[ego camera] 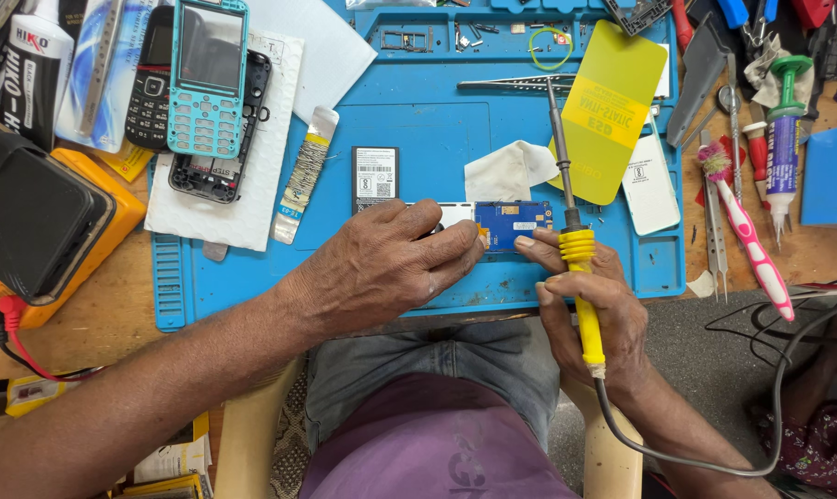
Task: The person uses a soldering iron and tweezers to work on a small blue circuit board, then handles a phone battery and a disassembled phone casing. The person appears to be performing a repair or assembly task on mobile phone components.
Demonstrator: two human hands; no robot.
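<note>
My left hand (391, 263) rests on the blue work mat (418, 120), fingers pressing the left end of a small blue circuit board (515, 225). My right hand (589, 310) grips the yellow handle of a soldering iron (580, 263). Its thin shaft points away from me, past the board's right end, and its tip lies near the tweezers (506, 84). My right forefinger touches the board's near right corner. The iron's grey cord (779, 388) loops off to the right.
On the mat lie a black phone battery (374, 176), a white cloth (511, 171), a yellow plastic card (612, 111), a white cover (649, 185) and solder wick (303, 176). Phones (206, 79) sit at top left, a pink toothbrush (746, 231) and glue tube (782, 157) at right.
</note>
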